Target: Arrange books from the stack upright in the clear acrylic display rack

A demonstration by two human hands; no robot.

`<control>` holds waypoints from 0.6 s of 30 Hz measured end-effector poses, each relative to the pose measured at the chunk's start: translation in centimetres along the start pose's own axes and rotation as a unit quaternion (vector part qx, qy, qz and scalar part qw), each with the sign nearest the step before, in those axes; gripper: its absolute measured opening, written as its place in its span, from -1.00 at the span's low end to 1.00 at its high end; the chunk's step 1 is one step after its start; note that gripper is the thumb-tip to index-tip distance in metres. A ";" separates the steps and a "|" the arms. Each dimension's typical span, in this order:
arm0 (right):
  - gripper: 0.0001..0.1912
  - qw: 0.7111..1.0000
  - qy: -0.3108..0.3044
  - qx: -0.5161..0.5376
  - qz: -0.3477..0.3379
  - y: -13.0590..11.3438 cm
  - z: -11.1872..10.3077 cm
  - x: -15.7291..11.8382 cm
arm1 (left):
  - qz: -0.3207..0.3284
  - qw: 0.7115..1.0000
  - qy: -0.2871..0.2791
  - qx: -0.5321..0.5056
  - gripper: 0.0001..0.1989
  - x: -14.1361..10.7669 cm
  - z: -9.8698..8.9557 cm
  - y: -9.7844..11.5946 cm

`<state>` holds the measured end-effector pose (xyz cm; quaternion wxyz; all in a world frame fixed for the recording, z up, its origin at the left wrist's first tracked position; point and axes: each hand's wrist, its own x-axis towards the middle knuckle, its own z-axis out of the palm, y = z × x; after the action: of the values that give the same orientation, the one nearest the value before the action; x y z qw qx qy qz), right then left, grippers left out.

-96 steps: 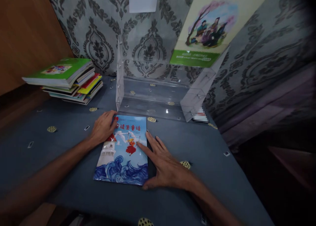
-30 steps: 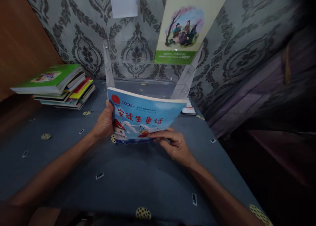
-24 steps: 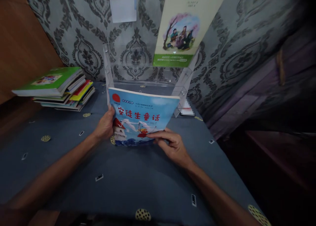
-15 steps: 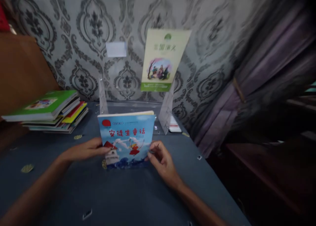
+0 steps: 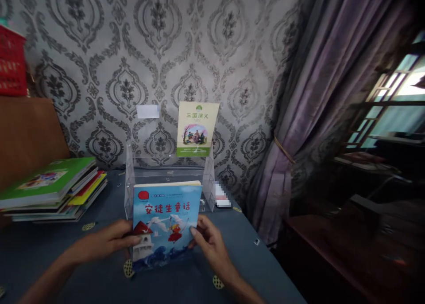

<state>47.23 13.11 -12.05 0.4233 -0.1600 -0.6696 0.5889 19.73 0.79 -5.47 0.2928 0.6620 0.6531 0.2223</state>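
Observation:
A blue picture book [image 5: 166, 226] with red lettering and a red-roofed tower on its cover stands nearly upright, front facing me. My left hand [image 5: 111, 239] grips its left edge, thumb across the cover and fingers behind. On the opposite edge my right hand [image 5: 210, 239] pinches it, thumb in front; some fingertips are hidden at the back. Just beyond the book is a clear plastic stand [image 5: 129, 180]. A cream and green book [image 5: 195, 133] sits upright in the stand's upper right, and a white label [image 5: 148, 111] is at its upper left.
A pile of books [image 5: 49, 184] with a green one on top lies at left, before a brown board [image 5: 29, 131] and a red basket [image 5: 11, 62]. A partly pixelated phone-like object [image 5: 223, 195] is right of the stand. A purple curtain [image 5: 279, 175] hangs beyond the table's right edge.
My view has tilted upward, so the stand and books appear lower and more wall shows. Both hands still hold the blue book, which now looks more upright.

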 end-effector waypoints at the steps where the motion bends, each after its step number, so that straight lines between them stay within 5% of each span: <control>1: -0.70 1.000 0.004 -0.004 -0.003 -0.5 -0.2 0.4 | 0.009 1.000 0.003 -0.001 -0.54 0.2 -0.4 0.7; 9: -0.62 0.991 0.050 -0.072 -0.101 -7.2 -3.2 6.0 | 0.145 0.985 0.055 -0.076 -0.62 4.4 -4.6 8.0; 14: -0.59 0.967 0.056 -0.138 -0.207 -13.2 -5.7 11.4 | 0.192 0.964 0.181 -0.027 -0.52 8.3 -8.3 12.4; 18: -0.62 0.934 0.075 -0.201 -0.284 -16.8 -7.4 15.9 | 0.269 0.911 0.311 0.038 -0.49 11.9 -11.4 14.7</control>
<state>48.22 25.01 9.13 0.5809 -0.0888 -0.7579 0.2834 23.34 14.14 11.75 -0.0214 0.7202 0.5166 0.4626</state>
